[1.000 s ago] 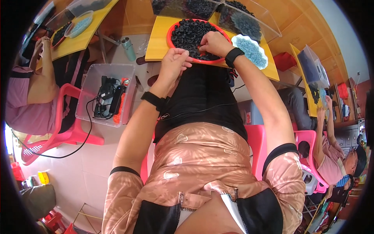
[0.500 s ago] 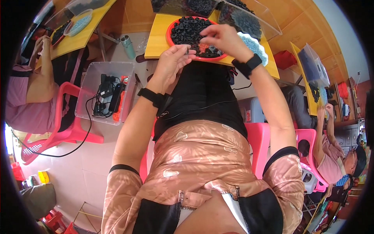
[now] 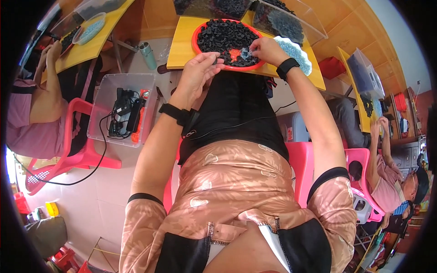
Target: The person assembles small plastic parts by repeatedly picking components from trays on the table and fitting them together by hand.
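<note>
Black pcs (image 3: 223, 36) just beyond L fingers (image 3: 209, 55) pinching dark pc (image 3: 215, 61); R fingers (image 3: 258, 44) narrow, hold unclear.

Parts (image 3: 223, 35) in basin (image 3: 248, 68) on table (image 3: 180, 45)

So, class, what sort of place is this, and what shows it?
Probably a small-parts workshop: a round red plastic tray of small black parts, a scalloped white dish of pale blue pieces, and people seated at yellow tables.
</note>
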{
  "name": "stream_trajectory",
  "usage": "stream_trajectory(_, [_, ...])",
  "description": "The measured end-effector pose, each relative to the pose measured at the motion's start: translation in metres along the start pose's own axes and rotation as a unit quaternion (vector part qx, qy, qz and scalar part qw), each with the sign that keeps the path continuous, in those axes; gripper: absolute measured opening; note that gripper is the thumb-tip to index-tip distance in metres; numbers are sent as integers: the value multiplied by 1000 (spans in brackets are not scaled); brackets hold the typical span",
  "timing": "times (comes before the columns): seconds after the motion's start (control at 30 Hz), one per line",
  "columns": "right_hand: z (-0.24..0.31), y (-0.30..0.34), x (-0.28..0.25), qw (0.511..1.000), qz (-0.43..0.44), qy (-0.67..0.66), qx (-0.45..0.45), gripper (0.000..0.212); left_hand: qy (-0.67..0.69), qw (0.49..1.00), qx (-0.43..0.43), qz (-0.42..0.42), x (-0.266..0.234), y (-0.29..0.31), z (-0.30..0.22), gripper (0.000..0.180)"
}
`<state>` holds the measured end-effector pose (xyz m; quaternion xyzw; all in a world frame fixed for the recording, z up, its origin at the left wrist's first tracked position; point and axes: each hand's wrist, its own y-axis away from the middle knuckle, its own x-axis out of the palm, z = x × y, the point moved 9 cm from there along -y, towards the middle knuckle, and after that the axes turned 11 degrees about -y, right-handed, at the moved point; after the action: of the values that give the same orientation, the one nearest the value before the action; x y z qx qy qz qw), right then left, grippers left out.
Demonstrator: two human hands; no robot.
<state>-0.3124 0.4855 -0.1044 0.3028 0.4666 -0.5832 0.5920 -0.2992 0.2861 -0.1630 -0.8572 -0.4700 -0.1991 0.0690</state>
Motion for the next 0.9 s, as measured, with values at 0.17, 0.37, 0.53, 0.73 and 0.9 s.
stream_trajectory(0.17, [0,1,-2,998,-12,-52,20,15,-2,1000,-3,0,0,1,0,26])
stream_trajectory(0.37, [-2,9,-12,979,-41,-181,83,13,-21,1000,-5,3,0,2,0,26])
stream_trajectory(0.53, [0,9,-13,968,-57,-225,98,13,-45,999,-2,-5,3,2,-1,24])
stream_trajectory(0.73, [38,7,-25,976,-103,-194,4,15,-113,993,22,-1,11,2,-7,21])
stream_trajectory(0.9, [64,11,-36,969,-120,-211,-39,16,-154,986,57,7,26,-4,-31,21])
